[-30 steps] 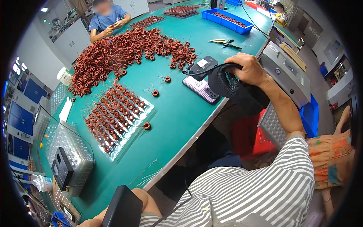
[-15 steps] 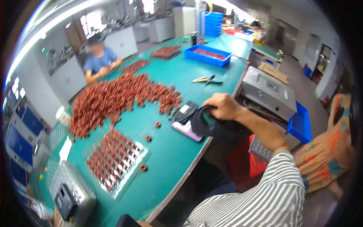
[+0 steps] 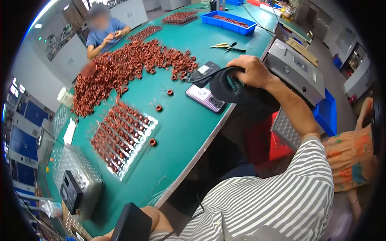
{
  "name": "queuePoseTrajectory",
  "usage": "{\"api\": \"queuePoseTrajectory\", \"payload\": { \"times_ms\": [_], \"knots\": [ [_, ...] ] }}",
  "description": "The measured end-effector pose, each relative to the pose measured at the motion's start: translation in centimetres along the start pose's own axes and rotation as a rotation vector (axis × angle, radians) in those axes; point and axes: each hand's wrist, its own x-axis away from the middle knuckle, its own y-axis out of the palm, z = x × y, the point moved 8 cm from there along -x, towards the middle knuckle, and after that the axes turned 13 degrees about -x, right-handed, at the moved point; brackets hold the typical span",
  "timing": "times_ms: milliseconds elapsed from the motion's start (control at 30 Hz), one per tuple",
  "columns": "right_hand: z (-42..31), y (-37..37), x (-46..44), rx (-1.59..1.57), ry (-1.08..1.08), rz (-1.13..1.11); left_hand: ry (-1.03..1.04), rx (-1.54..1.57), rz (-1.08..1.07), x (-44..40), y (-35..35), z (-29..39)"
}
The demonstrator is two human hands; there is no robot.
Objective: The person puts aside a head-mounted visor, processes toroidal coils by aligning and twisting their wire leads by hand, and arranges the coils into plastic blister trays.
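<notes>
My right hand (image 3: 253,71) is closed around the upper edge of a black cap-like fabric thing (image 3: 223,86), its dark hollow showing. It hangs at the table's front edge, overlapping a phone (image 3: 203,96) in a pale striped case. Just beyond lies a black power bank (image 3: 204,71) with a white label and a cable. My left arm (image 3: 155,220) appears at the bottom, partly behind a black slab (image 3: 132,225); the left hand is not visible. Copper-red wound ring coils (image 3: 128,62) form a large pile; others stand in rows on a clear plastic tray (image 3: 132,160).
Pliers (image 3: 233,48) and a blue bin (image 3: 229,26) of coils lie farther back. Across the green table (image 3: 181,148) a person in blue (image 3: 102,34) handles something small. A grey metal box (image 3: 295,72) stands right, near a person in orange patterned clothes (image 3: 350,156).
The view has tilted down, so the table sits higher in frame and my left arm shows more. The black cap-like thing has shifted slightly off the phone, exposing its camera end.
</notes>
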Motion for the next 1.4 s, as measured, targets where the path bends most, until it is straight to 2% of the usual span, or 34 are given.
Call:
{"api": "queuePoseTrajectory", "payload": {
  "times_ms": [100, 367, 967, 1233, 1367, 1400],
  "knots": [
    [-0.2, 0.0, -0.1, 0.007, 0.016, -0.015, 0.138, 0.007, 0.069, 0.0, 0.0, 0.4],
    [-0.3, 0.3, -0.2, -0.009, 0.006, -0.018, 0.091, -0.06, 0.165, -0.2, 0.2, 0.2],
    [-0.3, 1.3, -0.1, -0.024, 0.029, -0.051, 0.158, 0.023, 0.139, 0.0, -0.2, -0.1],
    [-0.3, 1.4, 0.0, -0.026, 0.028, -0.057, 0.045, -0.034, 0.084, -0.3, 0.0, -0.1],
    [-0.1, 1.5, 0.1, -0.026, 0.027, -0.058, 0.111, 0.008, 0.127, 0.0, -0.3, 0.1],
    [-0.1, 1.5, 0.1, -0.014, 0.02, -0.053, 0.035, -0.04, 0.072, -0.2, -0.2, 0.1]
  ]
}}
